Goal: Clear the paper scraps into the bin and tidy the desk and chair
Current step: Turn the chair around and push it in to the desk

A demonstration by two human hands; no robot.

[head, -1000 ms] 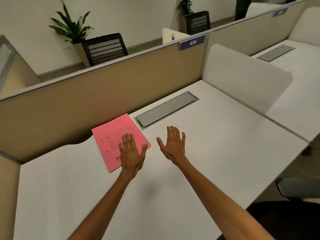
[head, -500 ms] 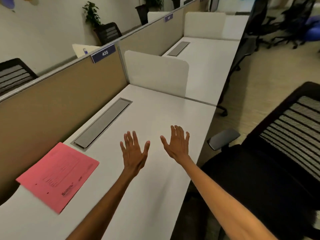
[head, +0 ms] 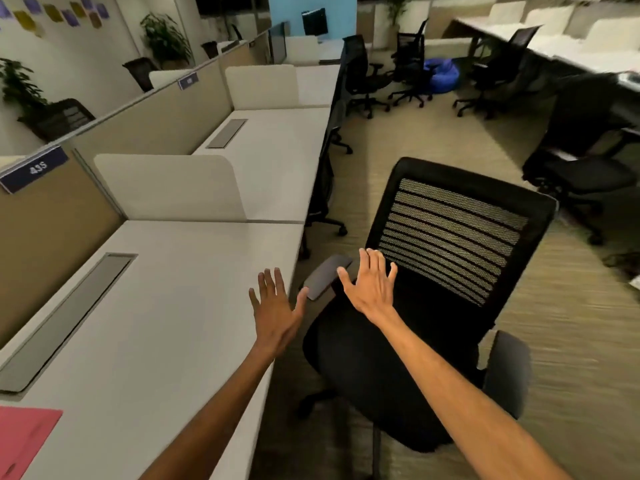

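Note:
A black mesh-backed office chair (head: 446,237) stands right of the white desk (head: 166,306), turned away from it, with grey armrests. My right hand (head: 372,289) hovers open over the seat, beside the near armrest (head: 325,277). My left hand (head: 277,306) is open over the desk's right edge, fingers spread, holding nothing. A pink folder (head: 24,438) lies at the desk's lower left corner of the view. No paper scraps or bin show.
A tan partition (head: 45,230) with a "435" label backs the desk, and a white divider (head: 166,188) separates the neighbouring desk. A grey cable tray (head: 65,320) is set into the desktop. More black chairs (head: 581,174) stand on the carpet to the right.
My view has swung right from the desk to the chair. Both open hands moved right with it; the pink folder slid to the lower left edge of view.

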